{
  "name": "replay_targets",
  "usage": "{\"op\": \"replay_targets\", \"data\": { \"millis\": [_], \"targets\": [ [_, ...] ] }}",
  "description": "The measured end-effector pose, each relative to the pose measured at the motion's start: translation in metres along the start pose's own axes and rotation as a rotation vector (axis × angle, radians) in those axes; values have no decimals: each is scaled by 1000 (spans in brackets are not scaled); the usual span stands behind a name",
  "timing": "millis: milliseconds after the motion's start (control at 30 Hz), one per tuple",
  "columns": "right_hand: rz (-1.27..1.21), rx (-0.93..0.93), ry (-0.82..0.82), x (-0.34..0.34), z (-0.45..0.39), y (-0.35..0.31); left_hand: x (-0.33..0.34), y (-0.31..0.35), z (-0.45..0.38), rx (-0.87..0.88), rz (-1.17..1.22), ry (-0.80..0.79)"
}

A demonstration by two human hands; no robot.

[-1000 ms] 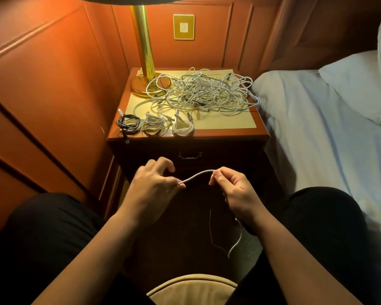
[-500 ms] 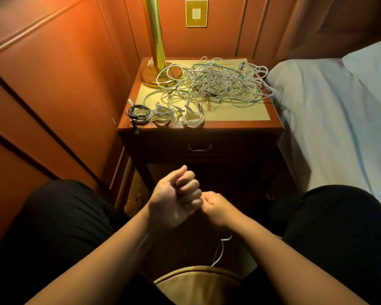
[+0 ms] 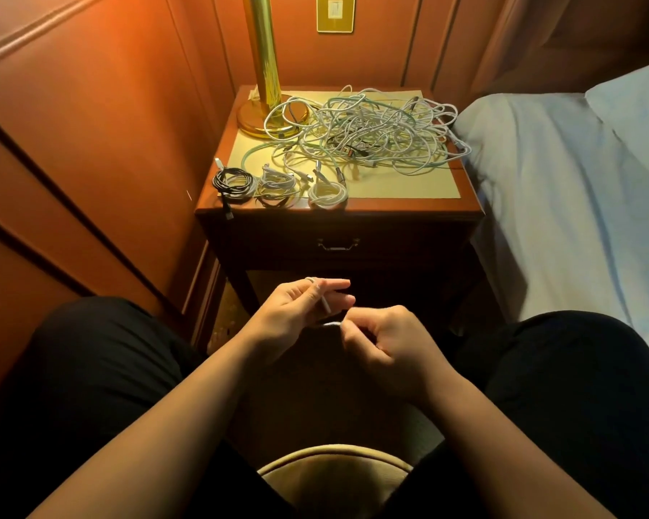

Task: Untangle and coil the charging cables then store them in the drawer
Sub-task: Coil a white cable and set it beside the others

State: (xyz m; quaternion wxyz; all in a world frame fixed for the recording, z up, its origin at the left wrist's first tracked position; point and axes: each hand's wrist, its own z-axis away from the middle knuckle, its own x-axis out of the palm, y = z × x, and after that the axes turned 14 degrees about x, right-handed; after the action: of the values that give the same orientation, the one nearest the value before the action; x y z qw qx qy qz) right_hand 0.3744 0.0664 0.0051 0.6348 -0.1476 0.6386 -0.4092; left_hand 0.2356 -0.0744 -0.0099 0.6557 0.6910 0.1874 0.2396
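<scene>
Coiled: three bundles [image 3: 274, 183], nightstand [image 3: 409, 206] front-left edge. In my hands: white cable [image 3: 325, 303], left hand [image 3: 296, 312] wrapped, right hand [image 3: 383, 337] pinching. Remaining: tangle [image 3: 368, 129]; drawer [image 3: 338, 244] shut.

Both forearms are bare from the bottom edge of the view up to the wrists — no sleeves, no watch, no bracelet show on them. The left hand [image 3: 296, 312] and the right hand [image 3: 386, 342] are bare too, with short nails where the fingertips catch the light. Both legs are clothed in plain black fabric — smooth, unmarked, without visible seams or pockets — one broad dark knee at either side.
</scene>
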Motion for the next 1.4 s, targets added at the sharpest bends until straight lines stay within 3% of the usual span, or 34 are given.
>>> {"op": "replay_targets", "data": {
  "millis": [133,267,433,600,800,867,1033,1100,1267,1333,1400],
  "targets": [
    [139,-146,234,-4,-8,6,11,0,2,-36,106,-145],
    [82,-217,291,-9,-20,8,22,0,3,-96,247,-146],
    [-247,-58,142,3,-38,20,22,-1,4,-193,344,-140],
    [-539,161,-96,39,-43,22,23,-3,6,-203,644,-24],
    [-395,278,-339,51,-39,25,18,8,-1,-216,805,330],
    [-378,306,-378,48,-35,19,19,9,-2,-202,771,397],
    [-356,374,-490,28,-28,5,23,11,-3,-110,703,379],
    [-305,350,-529,23,-20,0,14,8,-7,-66,564,369],
    [-122,92,-268,18,-12,-6,9,-3,0,28,-255,-35],
    [-35,29,-169,16,-11,-4,13,-4,0,25,-310,-106],
    [72,-23,-99,17,-6,-4,13,0,-3,6,-187,-121]
  ]
}}
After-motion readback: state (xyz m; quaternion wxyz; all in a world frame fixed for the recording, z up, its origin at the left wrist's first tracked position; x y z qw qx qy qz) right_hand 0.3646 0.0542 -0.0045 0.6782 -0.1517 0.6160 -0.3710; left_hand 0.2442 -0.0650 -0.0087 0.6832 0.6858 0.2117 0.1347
